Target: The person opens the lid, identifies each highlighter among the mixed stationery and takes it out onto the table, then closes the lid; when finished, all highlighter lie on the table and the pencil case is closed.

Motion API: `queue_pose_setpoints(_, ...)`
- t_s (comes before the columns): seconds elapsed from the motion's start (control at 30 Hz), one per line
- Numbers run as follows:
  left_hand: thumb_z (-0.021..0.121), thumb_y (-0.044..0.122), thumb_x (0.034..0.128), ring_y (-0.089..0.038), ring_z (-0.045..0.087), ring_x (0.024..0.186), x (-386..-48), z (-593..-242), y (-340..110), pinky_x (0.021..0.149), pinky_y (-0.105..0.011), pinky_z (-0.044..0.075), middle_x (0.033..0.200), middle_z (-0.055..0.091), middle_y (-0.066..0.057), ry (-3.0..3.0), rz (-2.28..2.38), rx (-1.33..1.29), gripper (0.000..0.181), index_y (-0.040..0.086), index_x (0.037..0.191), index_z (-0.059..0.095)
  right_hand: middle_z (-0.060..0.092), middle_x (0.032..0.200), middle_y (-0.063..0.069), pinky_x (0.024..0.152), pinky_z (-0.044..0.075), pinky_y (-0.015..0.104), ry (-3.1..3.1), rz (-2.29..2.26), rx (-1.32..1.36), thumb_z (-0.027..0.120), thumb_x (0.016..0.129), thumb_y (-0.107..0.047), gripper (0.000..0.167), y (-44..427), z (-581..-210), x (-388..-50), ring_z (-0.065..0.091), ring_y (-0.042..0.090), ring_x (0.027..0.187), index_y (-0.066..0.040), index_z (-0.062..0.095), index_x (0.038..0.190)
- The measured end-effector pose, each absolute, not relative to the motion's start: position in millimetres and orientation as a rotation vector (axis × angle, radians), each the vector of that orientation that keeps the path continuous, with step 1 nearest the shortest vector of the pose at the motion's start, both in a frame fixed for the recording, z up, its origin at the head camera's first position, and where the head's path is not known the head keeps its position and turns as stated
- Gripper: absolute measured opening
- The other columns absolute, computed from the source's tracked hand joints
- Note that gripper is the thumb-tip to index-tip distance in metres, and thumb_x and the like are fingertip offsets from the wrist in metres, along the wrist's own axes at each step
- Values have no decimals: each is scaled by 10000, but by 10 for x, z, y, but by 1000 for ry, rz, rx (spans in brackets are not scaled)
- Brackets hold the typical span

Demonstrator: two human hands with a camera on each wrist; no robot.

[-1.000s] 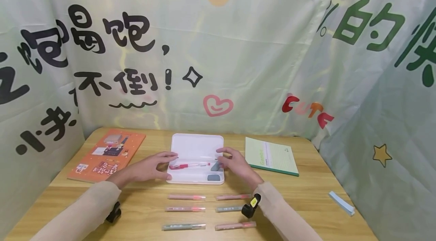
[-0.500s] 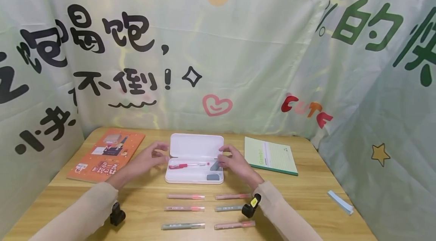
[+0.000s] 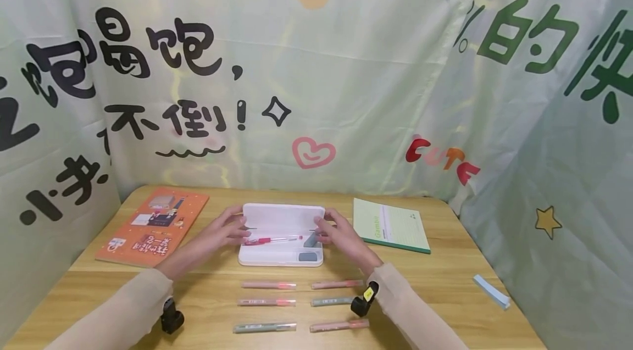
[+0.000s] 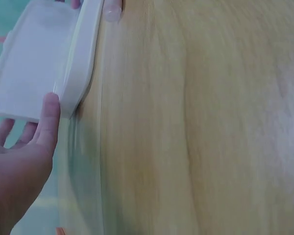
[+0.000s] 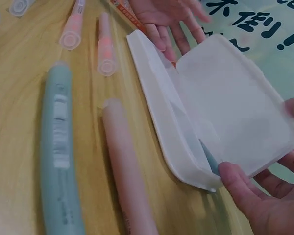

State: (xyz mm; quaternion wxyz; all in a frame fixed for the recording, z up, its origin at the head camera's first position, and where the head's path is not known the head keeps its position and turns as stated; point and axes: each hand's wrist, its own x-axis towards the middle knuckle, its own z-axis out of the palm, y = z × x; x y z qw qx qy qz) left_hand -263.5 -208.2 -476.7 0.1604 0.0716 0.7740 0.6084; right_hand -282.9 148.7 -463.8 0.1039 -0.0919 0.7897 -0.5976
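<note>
A white pencil case [image 3: 252, 260] lies unfolded at mid-table, its lid [image 3: 283, 217] tilted up from the table. My left hand [image 3: 222, 229] holds its left end; in the left wrist view the thumb [image 4: 50, 112] touches the corner by the hinge and the other fingers reach behind the lid. At the right end, my right hand [image 3: 343, 234] grips the case, thumb [image 5: 232, 178] at the tray corner and fingers around the lid's edge. Inside the tray are a red pen [image 3: 267, 240], a grey-blue piece [image 3: 310, 240] partly hidden by the right hand, and a dark grey block [image 3: 307, 256].
Several pink and grey-green markers [image 3: 267, 302] lie in two columns before the case. An orange booklet [image 3: 153, 226] is at the left, a pale green notebook [image 3: 390, 226] at the right. A light blue strip [image 3: 491, 291] sits near the right edge; printed curtains [image 3: 371, 92] surround the table.
My left hand came off the case's left end, moved up beside the lid and now touches it again. The lid has tilted up from lying flat. The right hand has hardly moved.
</note>
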Motion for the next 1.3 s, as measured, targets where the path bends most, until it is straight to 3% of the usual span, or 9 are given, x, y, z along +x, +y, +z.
queue_pose_setpoints(0.1,389,673,1123,-416,532,1509,-2634,-4751,-2086,1271,-537,419,1732,353,-262,2181,1774,200,914,83,1756,95,584,1498,241,1079,606,489,2315,-1778,-252,434,1157,-550,664,1487,-4651,-2840,709,391,1263,15,547,1486)
queue_pose_setpoints(0.2,368,671,1128,-435,512,1518,-2639,-4751,-2082,1238,-506,470,1709,372,-266,2171,1806,215,869,35,1710,259,640,1413,235,1066,605,503,2319,-1781,-268,366,1177,-529,665,1498,-4662,-2843,705,388,1221,34,601,1442)
queue_pose_setpoints(0.37,511,484,1149,-404,588,1444,-2625,-4780,-2108,1200,-488,515,1600,529,-217,2265,1725,265,611,32,1561,509,709,1305,168,963,604,471,2403,-1629,-405,495,1170,-359,413,1568,-4631,-2787,689,342,1118,-33,702,1316)
queue_pose_setpoints(0.53,653,409,1097,-362,637,1367,-2583,-4793,-2141,1152,-521,548,1533,617,-172,2446,1559,358,460,104,1442,655,641,1465,132,962,570,420,2463,-1427,-603,622,1122,-335,330,1669,-4616,-2739,657,281,1188,-102,715,1336)
queue_pose_setpoints(0.67,725,336,1062,-419,585,1422,-2536,-4797,-2140,1177,-571,516,1555,591,-193,2576,1421,548,313,155,1316,741,542,1600,158,993,526,380,2499,-1278,-774,671,1103,-273,330,1741,-4663,-2729,608,239,1212,-107,714,1384)
queue_pose_setpoints(0.87,725,226,1066,-451,573,1424,-2493,-4840,-2137,1135,-542,547,1572,541,-212,2612,1377,720,258,128,1303,754,503,1647,159,877,524,271,2498,-1193,-872,728,1068,-238,403,1784,-4715,-2720,595,172,1048,-90,705,1442)
queue_pose_setpoints(1.3,706,213,1073,-463,577,1408,-2489,-4892,-2153,1141,-536,532,1604,489,-238,2583,1363,815,350,79,1396,716,465,1688,177,889,528,262,2511,-1141,-965,744,1052,-241,450,1814,-4749,-2710,604,129,1009,-78,689,1468)
